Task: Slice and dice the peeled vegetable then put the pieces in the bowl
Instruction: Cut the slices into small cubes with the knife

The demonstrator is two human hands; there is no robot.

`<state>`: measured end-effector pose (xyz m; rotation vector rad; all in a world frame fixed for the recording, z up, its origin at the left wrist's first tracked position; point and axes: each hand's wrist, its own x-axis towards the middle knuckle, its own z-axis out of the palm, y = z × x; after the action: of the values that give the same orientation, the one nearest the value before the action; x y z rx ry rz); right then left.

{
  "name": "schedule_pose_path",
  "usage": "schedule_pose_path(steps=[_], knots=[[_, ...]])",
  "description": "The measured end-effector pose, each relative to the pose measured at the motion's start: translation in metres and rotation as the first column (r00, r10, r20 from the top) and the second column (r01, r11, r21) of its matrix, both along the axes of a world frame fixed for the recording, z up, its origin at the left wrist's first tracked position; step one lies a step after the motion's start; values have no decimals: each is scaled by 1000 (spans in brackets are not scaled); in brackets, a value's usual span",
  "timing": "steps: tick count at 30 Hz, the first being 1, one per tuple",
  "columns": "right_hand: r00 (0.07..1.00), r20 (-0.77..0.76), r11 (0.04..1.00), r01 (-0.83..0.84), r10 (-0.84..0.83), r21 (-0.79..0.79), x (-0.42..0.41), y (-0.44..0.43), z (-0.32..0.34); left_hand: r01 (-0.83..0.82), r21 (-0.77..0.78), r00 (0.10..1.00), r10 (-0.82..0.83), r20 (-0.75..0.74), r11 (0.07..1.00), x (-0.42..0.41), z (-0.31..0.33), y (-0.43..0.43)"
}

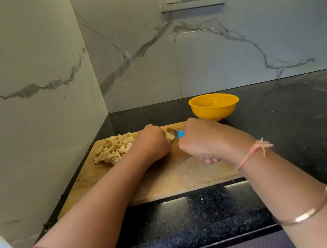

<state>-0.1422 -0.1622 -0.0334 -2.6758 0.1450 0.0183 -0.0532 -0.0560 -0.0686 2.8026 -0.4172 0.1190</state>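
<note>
One pale chunk of the peeled vegetable [170,136] lies whole on the wooden cutting board [172,178]. Most of it is already diced, in a heap of cubes [114,149] at the board's far-left corner.

My left grip [152,142]: fingers curled down over the chunk, pinning it; fingertips hidden from view. My right grip [201,140]: closed round the blue handle of the knife [180,134], blade pointing left, its edge at the chunk, just beside my left knuckles.

Step in hand, as I judge it: dice this remnant. Method notes:
- Tuck my left fingertips behind the knuckles, since the piece is small and the blade is very near.
- Cut straight down, spacing even, to match the heap.
- Do not let the chunk roll.

The yellow bowl [214,112] stands on the black worktop [295,123] just beyond the board's far edge, behind my right grip. It appears to hold no pieces; transfer not yet begun.
</note>
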Motion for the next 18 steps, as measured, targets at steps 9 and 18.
schedule_pose_path(steps=[9, 18], knots=[[999, -32, 999, -23, 22, -26, -29, -9, -3, -30, -77, 1000, 29, -13, 997, 1, -1, -1], [999, 22, 999, -22, 23, -43, -49, -17, 3, -24, -121, 998, 16, -61, 992, 5, 0, 4]])
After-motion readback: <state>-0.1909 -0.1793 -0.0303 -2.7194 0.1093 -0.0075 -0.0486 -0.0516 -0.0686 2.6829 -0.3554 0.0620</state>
